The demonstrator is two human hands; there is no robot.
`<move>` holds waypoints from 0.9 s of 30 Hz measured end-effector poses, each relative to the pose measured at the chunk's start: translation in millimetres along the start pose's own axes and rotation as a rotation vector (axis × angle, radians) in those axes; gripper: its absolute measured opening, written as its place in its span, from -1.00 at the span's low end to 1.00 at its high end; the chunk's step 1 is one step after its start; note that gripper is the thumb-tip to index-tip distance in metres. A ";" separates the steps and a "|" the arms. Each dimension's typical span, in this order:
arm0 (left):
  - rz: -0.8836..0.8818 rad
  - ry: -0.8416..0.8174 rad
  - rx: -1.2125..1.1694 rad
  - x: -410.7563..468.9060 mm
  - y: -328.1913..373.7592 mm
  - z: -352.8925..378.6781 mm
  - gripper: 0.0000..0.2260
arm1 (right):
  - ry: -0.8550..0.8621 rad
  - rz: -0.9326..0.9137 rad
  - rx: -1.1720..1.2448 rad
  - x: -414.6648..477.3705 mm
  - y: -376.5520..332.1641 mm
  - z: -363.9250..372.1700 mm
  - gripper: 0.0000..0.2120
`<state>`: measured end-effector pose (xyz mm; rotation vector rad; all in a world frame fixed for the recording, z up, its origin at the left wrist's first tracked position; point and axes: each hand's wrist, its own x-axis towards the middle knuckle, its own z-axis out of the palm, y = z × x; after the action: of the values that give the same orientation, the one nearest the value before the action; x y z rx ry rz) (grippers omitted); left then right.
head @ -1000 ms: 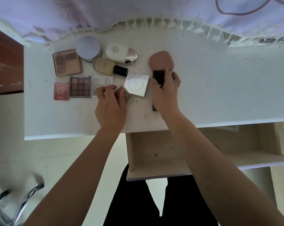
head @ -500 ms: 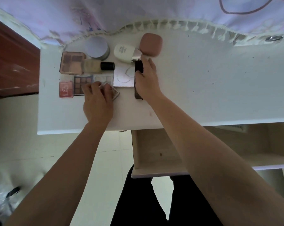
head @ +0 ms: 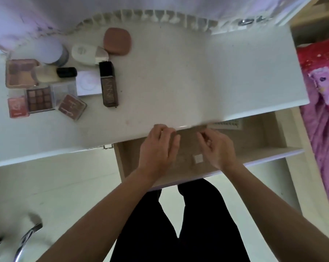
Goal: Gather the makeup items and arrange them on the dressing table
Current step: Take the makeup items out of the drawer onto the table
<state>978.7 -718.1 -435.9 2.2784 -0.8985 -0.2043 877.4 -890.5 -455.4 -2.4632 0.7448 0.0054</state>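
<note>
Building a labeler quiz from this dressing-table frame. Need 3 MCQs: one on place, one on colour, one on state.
1. Where does the dark rectangular bottle lie?
A. in the drawer
B. on the table top, right edge of the makeup cluster
C. on the floor

2. What colour is the rounded compact at the back?
A. dusty pink-brown
B. green
C. black

3. What state is the drawer in?
A. shut
B. removed
C. pulled open

Answers:
1 B: it lies flat beside the white square card.
2 A: its lid reads pinkish brown.
3 C: its inside shows beneath the left hand and right hand.
</note>
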 end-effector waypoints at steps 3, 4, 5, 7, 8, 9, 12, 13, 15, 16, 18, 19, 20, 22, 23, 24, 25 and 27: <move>0.109 -0.254 0.049 -13.1 14.1 45.4 -0.79 | -0.415 0.181 -0.193 1.0 47.3 -3.2 -0.72; 0.080 -0.372 0.102 -16.7 13.0 58.9 -0.74 | -0.504 0.227 -0.226 5.9 60.7 -4.3 -0.56; 0.032 -0.492 0.169 -19.1 9.0 70.8 -0.66 | -0.529 0.260 -0.250 11.5 71.6 -5.6 -0.41; -0.089 -0.645 0.293 -19.3 -6.1 92.4 -0.42 | -0.492 0.284 -0.305 28.2 88.7 -9.0 -0.21; -0.167 -0.679 0.351 -17.1 -13.9 101.6 -0.28 | -0.479 0.289 -0.335 38.4 96.4 -9.7 -0.17; -0.246 -0.689 0.404 -13.9 -20.5 108.9 -0.16 | -0.480 0.287 -0.371 48.7 105.2 -8.3 -0.15; -0.395 -0.702 0.491 -2.8 -30.5 122.5 0.01 | -0.556 0.229 -0.454 73.4 124.4 -0.8 -0.15; -0.392 -0.689 0.506 1.4 -30.8 123.5 0.02 | -0.584 0.200 -0.455 77.3 127.5 2.1 -0.17; -0.392 -0.647 0.517 12.1 -29.4 123.0 -0.02 | -0.625 0.150 -0.479 76.5 129.1 6.1 -0.19; -0.416 -0.633 0.515 17.6 -29.8 124.5 -0.03 | -0.635 0.121 -0.507 72.0 128.1 6.8 -0.20; -0.472 -0.624 0.505 26.2 -28.4 129.2 -0.04 | -0.616 0.033 -0.550 54.2 125.1 7.7 -0.24; -0.475 -0.627 0.492 28.1 -26.4 133.4 -0.04 | -0.582 -0.028 -0.554 43.2 124.7 8.6 -0.25; -0.465 -0.639 0.480 28.0 -23.8 139.1 -0.04 | -0.544 -0.085 -0.553 33.2 124.4 8.4 -0.27; -0.445 -0.676 0.472 25.4 -14.0 149.3 0.03 | -0.511 -0.144 -0.534 22.4 125.5 5.7 -0.38; -0.442 -0.687 0.472 22.2 -9.0 155.0 0.08 | -0.511 -0.153 -0.530 21.6 127.1 4.2 -0.42; -0.436 -0.694 0.470 17.8 -4.5 160.0 0.11 | -0.513 -0.158 -0.540 23.2 127.7 1.7 -0.44; -0.421 -0.696 0.465 12.9 -1.0 164.1 0.12 | -0.506 -0.163 -0.558 26.1 128.3 -0.6 -0.41; -0.368 -0.702 0.455 3.6 4.3 167.5 0.12 | -0.477 -0.155 -0.560 33.3 133.0 -2.4 -0.23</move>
<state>917.4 -811.9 -560.6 2.8422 -0.9068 -1.1156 837.1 -1000.3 -527.1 -2.8563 0.3695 0.8129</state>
